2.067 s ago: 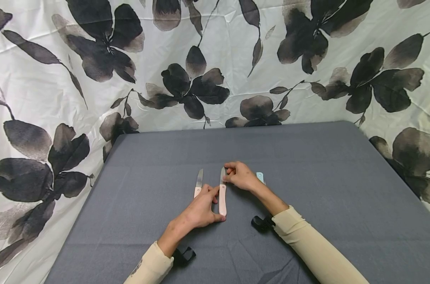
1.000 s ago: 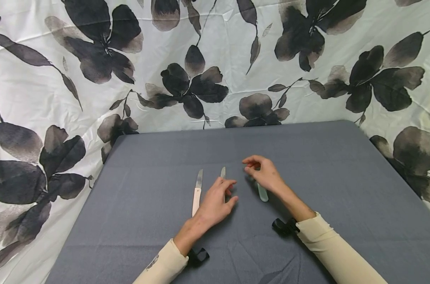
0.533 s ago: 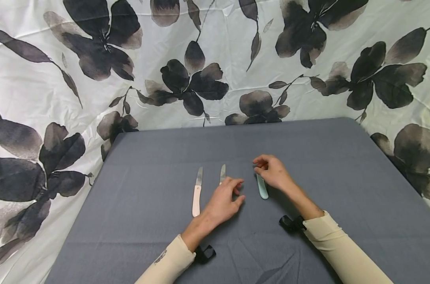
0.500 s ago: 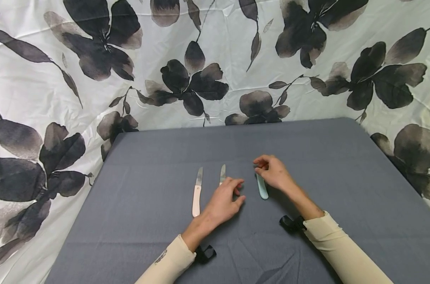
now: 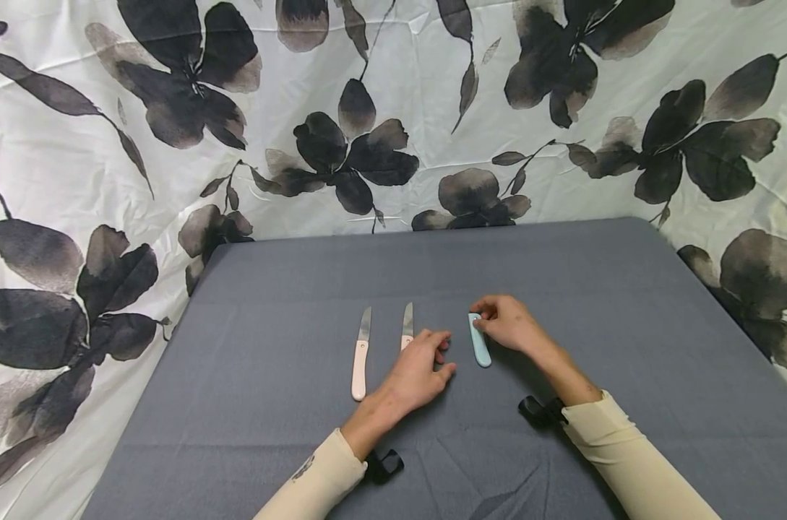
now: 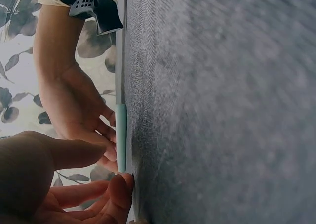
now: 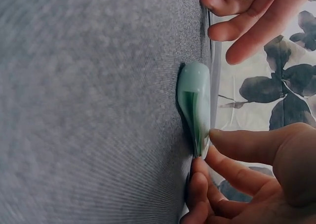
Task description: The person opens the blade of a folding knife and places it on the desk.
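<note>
A mint-green folding knife (image 5: 480, 348) lies on the grey cloth with its blade folded into the handle. At its far end, the thumb and fingers of my right hand (image 5: 512, 325) pinch it; the right wrist view shows the thumb on one side of the knife (image 7: 196, 85) and fingertips on the other. My left hand (image 5: 419, 372) hovers to the left of it with relaxed fingers and holds nothing. Under that hand lies a pale pink folding knife (image 5: 408, 321), blade out, its handle mostly hidden. Further left, a second pale pink knife (image 5: 360, 368) also lies with its blade out.
The grey cloth-covered table (image 5: 269, 289) ends at the back against a white curtain (image 5: 432, 152) with dark flowers. Folds crease the cloth near the front. A black wrist mount (image 5: 384, 467) sits under the left sleeve and another (image 5: 539, 413) under the right.
Both hands have moved right from the middle pink knife, which the left hand let go. The right hand has come down onto the mint knife's far end.
</note>
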The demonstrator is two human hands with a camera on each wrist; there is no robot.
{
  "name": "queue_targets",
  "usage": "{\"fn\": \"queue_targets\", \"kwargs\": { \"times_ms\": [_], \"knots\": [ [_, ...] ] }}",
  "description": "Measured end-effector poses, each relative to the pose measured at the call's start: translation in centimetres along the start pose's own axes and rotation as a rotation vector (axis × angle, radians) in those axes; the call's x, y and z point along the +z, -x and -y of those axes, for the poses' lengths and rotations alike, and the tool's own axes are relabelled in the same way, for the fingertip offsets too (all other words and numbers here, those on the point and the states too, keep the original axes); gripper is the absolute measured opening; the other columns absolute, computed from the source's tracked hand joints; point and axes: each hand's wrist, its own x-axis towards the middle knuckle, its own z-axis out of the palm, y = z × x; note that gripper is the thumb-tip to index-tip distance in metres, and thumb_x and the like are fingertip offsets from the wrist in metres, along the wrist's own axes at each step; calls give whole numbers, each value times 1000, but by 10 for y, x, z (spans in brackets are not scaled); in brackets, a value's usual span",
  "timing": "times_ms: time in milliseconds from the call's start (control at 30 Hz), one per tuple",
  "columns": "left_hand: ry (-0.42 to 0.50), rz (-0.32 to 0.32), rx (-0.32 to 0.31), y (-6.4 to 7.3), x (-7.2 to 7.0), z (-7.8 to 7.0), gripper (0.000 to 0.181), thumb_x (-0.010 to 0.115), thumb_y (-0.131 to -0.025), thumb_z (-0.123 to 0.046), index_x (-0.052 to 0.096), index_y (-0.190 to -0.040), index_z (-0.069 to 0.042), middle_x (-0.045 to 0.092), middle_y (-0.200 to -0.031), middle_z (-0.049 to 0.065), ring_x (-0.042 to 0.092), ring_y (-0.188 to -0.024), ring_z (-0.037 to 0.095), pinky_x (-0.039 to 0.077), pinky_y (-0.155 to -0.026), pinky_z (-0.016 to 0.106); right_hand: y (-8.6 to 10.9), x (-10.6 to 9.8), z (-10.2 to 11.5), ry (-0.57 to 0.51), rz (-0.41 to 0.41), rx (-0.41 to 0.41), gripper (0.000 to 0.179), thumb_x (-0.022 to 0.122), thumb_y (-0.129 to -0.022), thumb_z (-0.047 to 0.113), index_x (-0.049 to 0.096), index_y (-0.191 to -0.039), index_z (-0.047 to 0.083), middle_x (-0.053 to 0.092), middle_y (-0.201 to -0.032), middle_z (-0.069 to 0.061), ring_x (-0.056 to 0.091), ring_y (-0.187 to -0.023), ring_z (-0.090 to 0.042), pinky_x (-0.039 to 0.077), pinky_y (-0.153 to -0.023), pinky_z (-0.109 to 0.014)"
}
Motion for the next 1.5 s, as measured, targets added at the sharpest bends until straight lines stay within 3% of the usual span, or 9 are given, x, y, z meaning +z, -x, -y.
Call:
{"fn": "queue_targets", "kwargs": {
  "times_ms": [267,867,1500],
  "knots": [
    [-5,35,-15,-4,4,-3,52,75,-95,-12,58,-142,2,65,-120,11,64,-94,16,52,-81,22,2,0,1,4,-1,33,25,68,-99,14,72,-118,-1,67,-92,-11,57,-74,-17,46,-66,-30],
    [-122,55,-70,-10,11,-10,63,83,-91,-22,58,-145,-2,60,-112,6,54,-80,8,45,-69,20,8,4,3,8,-40,106,24,71,-97,19,72,-110,-1,71,-95,-14,61,-81,-21,46,-68,-29],
    [-157,74,-54,-7,14,-11,62,84,-89,-24,62,-146,-12,56,-108,5,51,-78,9,42,-65,19,21,9,8,16,-41,132,23,69,-100,22,73,-109,1,71,-95,-14,62,-79,-21,46,-66,-30]
  ]
}}
